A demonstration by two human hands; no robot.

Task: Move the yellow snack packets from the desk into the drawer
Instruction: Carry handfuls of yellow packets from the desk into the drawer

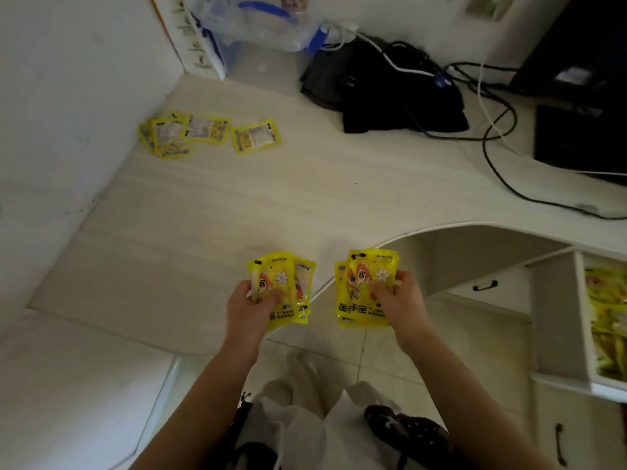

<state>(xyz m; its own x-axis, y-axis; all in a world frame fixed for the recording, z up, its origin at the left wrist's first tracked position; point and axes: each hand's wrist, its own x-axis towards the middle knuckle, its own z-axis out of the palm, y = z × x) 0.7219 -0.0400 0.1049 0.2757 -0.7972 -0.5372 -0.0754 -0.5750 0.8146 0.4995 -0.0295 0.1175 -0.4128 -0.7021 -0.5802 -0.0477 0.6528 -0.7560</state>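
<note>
My left hand [252, 308] grips a small stack of yellow snack packets [286, 283] at the desk's front edge. My right hand [402, 301] holds another stack of yellow packets [361, 293] just past the edge, over the floor. Several more yellow packets [190, 134] lie face down at the far left of the white desk [210, 215], one of them [255, 135] a little apart to the right. At the right edge of view an open white drawer [585, 320] holds a heap of yellow packets [607, 320].
A black bag [390, 93] with black and white cables lies at the back of the desk. A dark monitor base [576, 137] stands at the far right. A clear plastic box [258, 25] sits in the back corner. Closed drawers with black handles [485, 285] are under the desk.
</note>
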